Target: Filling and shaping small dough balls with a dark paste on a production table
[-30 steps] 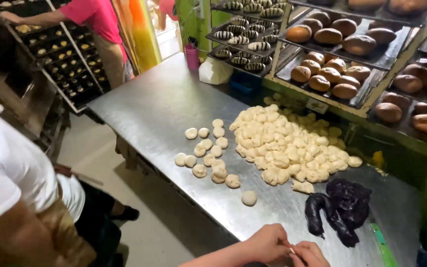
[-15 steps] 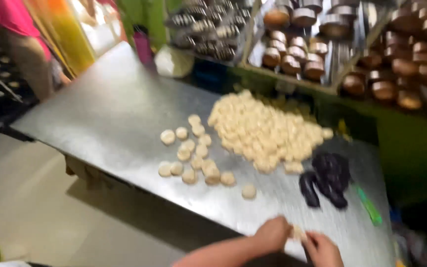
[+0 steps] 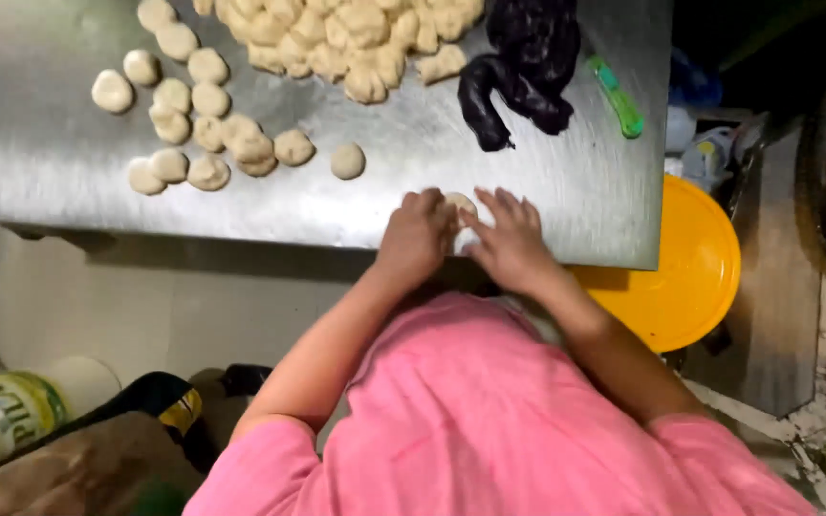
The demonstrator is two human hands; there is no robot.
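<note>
Working at the near edge of the steel table point(image 3: 69, 191), the left hand point(image 3: 418, 234) and right hand point(image 3: 509, 239) cup one pale dough piece point(image 3: 459, 204) between their fingers, pinching it, apparently to shape it. Shaped rounds point(image 3: 193, 134) lie apart from the unshaped heap point(image 3: 356, 38), seemingly keeping the batches distinct. A dark paste lump point(image 3: 523, 67) sits within reach.

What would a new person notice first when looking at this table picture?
First, the left hand and the right hand, together at the near edge of the steel table, shaping a pale dough piece between them. Next, the big heap of dough pieces at the far side, with flattened rounds scattered to its left. Beside the heap lies a black lump, and a yellow lid sits beyond the table's right end.
</note>
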